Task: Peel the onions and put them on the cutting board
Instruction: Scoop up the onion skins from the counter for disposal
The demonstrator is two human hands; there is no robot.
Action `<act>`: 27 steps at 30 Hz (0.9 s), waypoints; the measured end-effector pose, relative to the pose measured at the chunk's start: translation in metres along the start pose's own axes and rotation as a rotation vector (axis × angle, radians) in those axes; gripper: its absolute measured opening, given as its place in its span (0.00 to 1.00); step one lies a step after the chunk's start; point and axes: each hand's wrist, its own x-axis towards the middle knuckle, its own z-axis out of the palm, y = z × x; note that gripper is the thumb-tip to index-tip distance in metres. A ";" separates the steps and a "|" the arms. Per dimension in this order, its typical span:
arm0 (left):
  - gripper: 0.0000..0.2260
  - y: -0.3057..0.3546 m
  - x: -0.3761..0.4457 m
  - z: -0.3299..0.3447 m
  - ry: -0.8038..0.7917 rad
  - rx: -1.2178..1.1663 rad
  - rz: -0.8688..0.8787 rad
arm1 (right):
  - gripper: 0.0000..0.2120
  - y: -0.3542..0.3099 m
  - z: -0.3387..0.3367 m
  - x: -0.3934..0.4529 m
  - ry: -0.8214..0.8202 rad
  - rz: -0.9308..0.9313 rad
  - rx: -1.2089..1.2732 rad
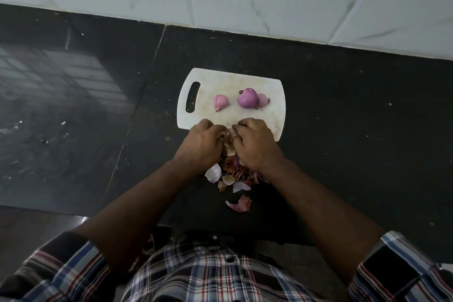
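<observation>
With both the left hand (202, 141) and right hand (255, 143) closed on an onion (229, 136) at the board's (220, 81) near edge, it may slip onto the worktop (343, 130) among the peels (230, 179).

1. Shirt (208, 274): plaid, white ground crossed with dark navy, blue and red lines.
2. One dark button on the front placket (near the centre line).
3. Left sleeve (61, 270) and right sleeve (402, 270): same check, rolled up above the elbows.
4. Forearms bare, nothing worn on either wrist.
5. Left hand (201, 142), right hand (255, 144): bare, ungloved.
</observation>
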 end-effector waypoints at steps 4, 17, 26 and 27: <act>0.21 0.006 -0.023 0.004 -0.052 -0.012 -0.009 | 0.19 -0.011 0.003 -0.030 -0.060 -0.073 0.068; 0.23 0.015 -0.018 0.004 -0.015 0.177 -0.122 | 0.17 0.017 -0.018 -0.005 -0.081 -0.026 -0.092; 0.24 0.022 -0.012 0.001 -0.043 0.272 -0.068 | 0.30 0.021 -0.046 -0.024 -0.306 0.056 0.028; 0.23 0.024 -0.010 0.002 -0.069 0.299 -0.063 | 0.36 0.021 -0.047 -0.026 -0.361 0.070 -0.009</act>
